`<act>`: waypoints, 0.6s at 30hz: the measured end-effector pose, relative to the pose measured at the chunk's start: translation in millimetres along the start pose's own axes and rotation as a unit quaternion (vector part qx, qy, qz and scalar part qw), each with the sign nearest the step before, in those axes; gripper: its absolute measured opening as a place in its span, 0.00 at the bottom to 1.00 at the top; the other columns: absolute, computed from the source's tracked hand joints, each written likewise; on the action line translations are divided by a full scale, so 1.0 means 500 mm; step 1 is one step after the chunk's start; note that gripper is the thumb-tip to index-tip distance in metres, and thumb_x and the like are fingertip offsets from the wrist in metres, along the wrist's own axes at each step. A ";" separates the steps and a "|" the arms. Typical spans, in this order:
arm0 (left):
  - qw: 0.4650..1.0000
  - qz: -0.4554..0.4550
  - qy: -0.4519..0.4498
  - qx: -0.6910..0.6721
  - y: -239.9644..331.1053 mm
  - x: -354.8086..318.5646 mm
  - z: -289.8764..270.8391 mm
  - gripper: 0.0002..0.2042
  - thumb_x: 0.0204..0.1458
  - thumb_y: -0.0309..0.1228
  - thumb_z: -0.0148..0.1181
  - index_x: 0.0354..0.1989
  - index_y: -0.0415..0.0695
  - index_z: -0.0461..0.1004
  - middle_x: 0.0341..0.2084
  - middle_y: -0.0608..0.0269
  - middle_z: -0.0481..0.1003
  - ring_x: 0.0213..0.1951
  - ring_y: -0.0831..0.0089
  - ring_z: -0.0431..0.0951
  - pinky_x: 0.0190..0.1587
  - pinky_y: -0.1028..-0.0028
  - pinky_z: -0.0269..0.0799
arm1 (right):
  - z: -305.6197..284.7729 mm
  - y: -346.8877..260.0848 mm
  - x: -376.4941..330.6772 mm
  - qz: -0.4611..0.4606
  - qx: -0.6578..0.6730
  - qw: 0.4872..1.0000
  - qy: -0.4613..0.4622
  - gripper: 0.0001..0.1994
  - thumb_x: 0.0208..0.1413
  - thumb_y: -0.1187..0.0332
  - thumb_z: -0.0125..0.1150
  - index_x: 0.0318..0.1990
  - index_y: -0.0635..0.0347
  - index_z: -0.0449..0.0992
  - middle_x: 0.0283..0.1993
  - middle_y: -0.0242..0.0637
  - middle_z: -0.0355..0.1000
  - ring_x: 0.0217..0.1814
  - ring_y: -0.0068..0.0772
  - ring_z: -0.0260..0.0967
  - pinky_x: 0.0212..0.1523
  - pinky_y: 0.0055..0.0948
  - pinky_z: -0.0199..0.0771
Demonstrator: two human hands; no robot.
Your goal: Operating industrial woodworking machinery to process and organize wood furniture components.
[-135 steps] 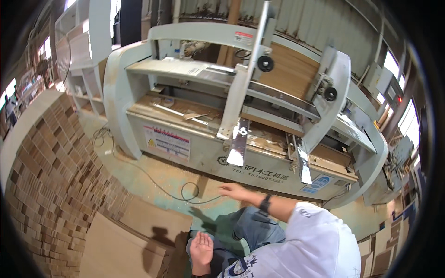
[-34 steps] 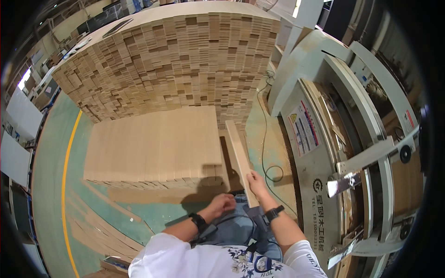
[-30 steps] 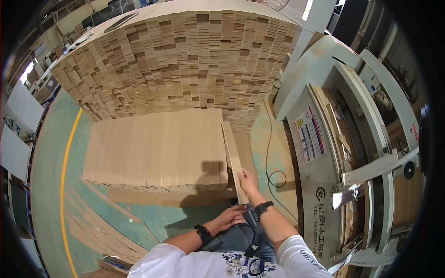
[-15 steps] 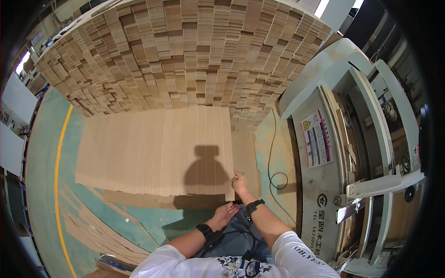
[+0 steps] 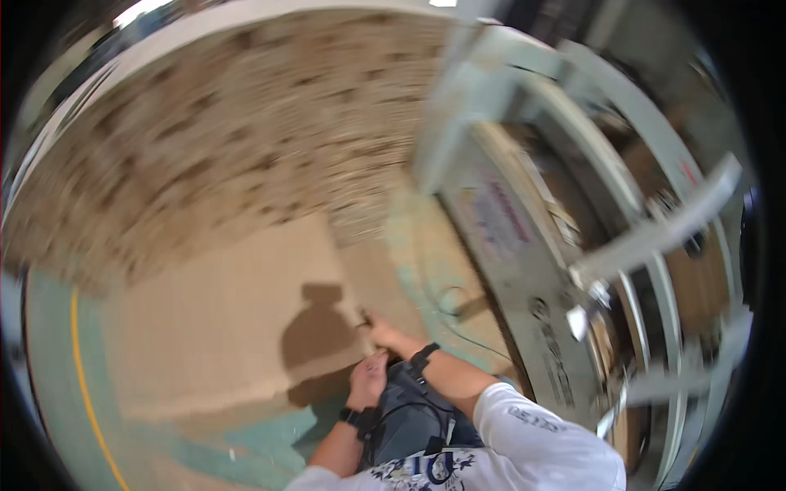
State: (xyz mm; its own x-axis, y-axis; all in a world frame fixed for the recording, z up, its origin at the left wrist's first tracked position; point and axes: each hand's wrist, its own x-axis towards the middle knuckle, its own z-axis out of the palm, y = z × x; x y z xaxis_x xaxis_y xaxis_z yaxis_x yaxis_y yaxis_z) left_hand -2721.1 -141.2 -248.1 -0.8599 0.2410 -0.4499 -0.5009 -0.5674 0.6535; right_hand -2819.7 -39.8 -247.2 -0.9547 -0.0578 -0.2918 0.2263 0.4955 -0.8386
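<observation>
Looking like the end board (image 5: 345,295) is tucked against the row (image 5: 221,327) now, so one's added; what's pinched by left hand (image 5: 368,376) or right hand (image 5: 379,327) can't be told.

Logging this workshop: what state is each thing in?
Low brown rectangular board stack: flat-topped, partly shadowed
Tall brown board stack: piled high
Thin dark cable: looped on floor
Large grey metal machine: running state unclear
Bare right grip: at low stack's edge
Bare left grip: near corner, contact unclear

- The right hand (image 5: 380,331) is at the edge of the boards (image 5: 221,319).
- The left hand (image 5: 369,379) is just beside it.
- A machine (image 5: 520,278) stands to their right.
</observation>
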 end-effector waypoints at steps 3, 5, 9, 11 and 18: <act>0.923 0.040 0.010 0.383 0.099 -0.054 0.035 0.10 0.54 0.28 0.47 0.26 0.36 0.71 0.23 0.68 0.69 0.31 0.81 0.66 0.36 0.80 0.64 | -0.095 -0.048 -0.068 0.049 0.072 0.992 -0.087 0.26 0.50 0.62 0.56 0.57 0.58 0.60 0.48 0.36 0.67 0.49 0.32 0.62 0.50 0.28 0.62; 0.931 0.079 -0.037 0.355 0.042 -0.012 -0.039 0.09 0.53 0.27 0.45 0.27 0.36 0.70 0.25 0.67 0.69 0.32 0.81 0.66 0.37 0.80 0.64 | -0.198 -0.075 -0.140 0.113 0.130 0.983 -0.071 0.23 0.53 0.59 0.52 0.55 0.58 0.62 0.45 0.39 0.69 0.43 0.28 0.66 0.43 0.28 0.67; 0.941 -0.199 0.127 -0.244 0.025 0.001 0.050 0.15 0.49 0.27 0.48 0.45 0.36 0.62 0.47 0.57 0.65 0.52 0.66 0.64 0.54 0.69 0.62 | -0.402 -0.025 -0.363 0.114 0.108 0.980 0.119 0.24 0.53 0.61 0.51 0.56 0.61 0.60 0.43 0.34 0.69 0.40 0.23 0.66 0.41 0.24 0.67; 0.929 -0.277 0.023 -0.243 0.006 -0.016 0.098 0.13 0.48 0.31 0.51 0.40 0.37 0.65 0.44 0.58 0.68 0.50 0.67 0.66 0.52 0.66 0.64 | -0.465 0.019 -0.495 0.094 0.108 0.960 0.241 0.22 0.54 0.61 0.50 0.55 0.61 0.61 0.43 0.35 0.69 0.40 0.24 0.67 0.41 0.25 0.68; 0.830 -0.502 -0.229 -0.084 -0.134 -0.210 0.302 0.09 0.51 0.31 0.46 0.31 0.40 0.71 0.29 0.59 0.74 0.38 0.67 0.73 0.44 0.67 0.68 | -0.544 0.110 -0.952 0.245 -0.237 0.784 0.519 0.21 0.46 0.62 0.57 0.49 0.57 0.67 0.47 0.45 0.66 0.50 0.46 0.62 0.51 0.38 0.62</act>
State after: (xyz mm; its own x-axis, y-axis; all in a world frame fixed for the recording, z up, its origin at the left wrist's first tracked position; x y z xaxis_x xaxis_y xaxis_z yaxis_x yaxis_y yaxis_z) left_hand -2612.1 -9.8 -152.8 0.0153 0.9110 -0.4120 -0.9997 0.0068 -0.0219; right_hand -2405.5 250.7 -29.4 -0.4746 0.8543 0.2119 0.7525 0.5187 -0.4059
